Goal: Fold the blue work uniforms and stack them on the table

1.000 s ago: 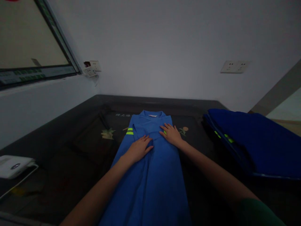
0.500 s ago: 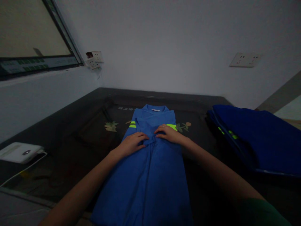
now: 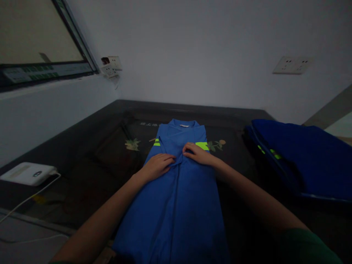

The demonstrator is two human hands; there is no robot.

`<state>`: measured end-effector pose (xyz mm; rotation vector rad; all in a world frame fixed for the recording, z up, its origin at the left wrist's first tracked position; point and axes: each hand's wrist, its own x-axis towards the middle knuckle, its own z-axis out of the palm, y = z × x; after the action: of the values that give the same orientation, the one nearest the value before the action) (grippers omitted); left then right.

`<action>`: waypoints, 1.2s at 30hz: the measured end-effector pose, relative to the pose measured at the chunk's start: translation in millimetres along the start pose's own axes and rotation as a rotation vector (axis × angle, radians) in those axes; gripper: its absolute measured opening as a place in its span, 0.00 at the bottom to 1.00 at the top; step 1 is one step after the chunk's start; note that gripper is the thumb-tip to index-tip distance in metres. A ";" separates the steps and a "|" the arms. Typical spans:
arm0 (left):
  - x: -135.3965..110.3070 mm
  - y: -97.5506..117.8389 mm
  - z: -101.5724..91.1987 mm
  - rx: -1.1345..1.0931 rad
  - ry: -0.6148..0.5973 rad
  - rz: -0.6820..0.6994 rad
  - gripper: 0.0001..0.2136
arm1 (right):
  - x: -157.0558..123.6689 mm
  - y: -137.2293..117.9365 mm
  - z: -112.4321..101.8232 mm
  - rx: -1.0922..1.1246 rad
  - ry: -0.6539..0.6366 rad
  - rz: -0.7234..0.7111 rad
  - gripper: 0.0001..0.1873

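A blue garment (image 3: 176,198) with neon yellow-green stripes lies lengthwise on the dark table (image 3: 90,157), its collar at the far end and both sides folded inward. My left hand (image 3: 157,165) rests on the cloth left of the centre line, fingers curled at the fabric edge. My right hand (image 3: 197,154) lies just right of it, fingers bent and pinching the cloth where the two folded edges meet. The fingertips of both hands almost touch.
A stack of dark blue garments (image 3: 299,161) with yellow stripes lies at the right. A white device (image 3: 27,173) with a cable sits at the left table edge. Wall sockets (image 3: 111,66) hang in the corner, another socket plate (image 3: 293,65) on the back wall.
Both hands have drawn together from flat on the chest area to the centre line, and their fingers have curled onto the fabric. A yellow stripe on the right is now uncovered.
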<state>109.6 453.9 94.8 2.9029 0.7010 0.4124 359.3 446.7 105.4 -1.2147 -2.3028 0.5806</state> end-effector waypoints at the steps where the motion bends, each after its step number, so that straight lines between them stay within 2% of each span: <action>1: -0.6 -0.1 2.2 -0.005 -0.017 0.001 0.11 | 0.6 2.0 5.3 -0.028 -0.002 0.018 0.04; 5: 3.5 5.0 8.6 0.004 0.022 -0.030 0.10 | 4.2 5.0 20.9 -0.141 0.026 0.065 0.07; 10: 11.1 13.7 14.7 0.012 0.055 -0.090 0.08 | 7.9 -2.2 28.4 -0.274 0.065 0.108 0.08; 20: 9.8 15.2 14.3 0.039 0.075 -0.004 0.10 | 5.8 -4.8 46.1 -0.481 0.125 0.193 0.11; 28: 9.4 21.1 13.7 0.045 0.075 -0.077 0.12 | 2.8 -7.3 47.3 -0.411 0.211 0.223 0.11; 32: 10.9 23.5 12.0 0.087 0.026 -0.008 0.15 | 4.4 -4.5 47.4 -0.404 0.214 0.229 0.13; 36: 11.1 24.8 12.2 0.043 0.017 -0.003 0.14 | 16.9 12.5 31.4 -0.301 0.276 0.211 0.11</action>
<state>133.2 436.4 90.4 2.9410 0.7258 0.4279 340.7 462.9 76.7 -1.5822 -2.0912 0.1218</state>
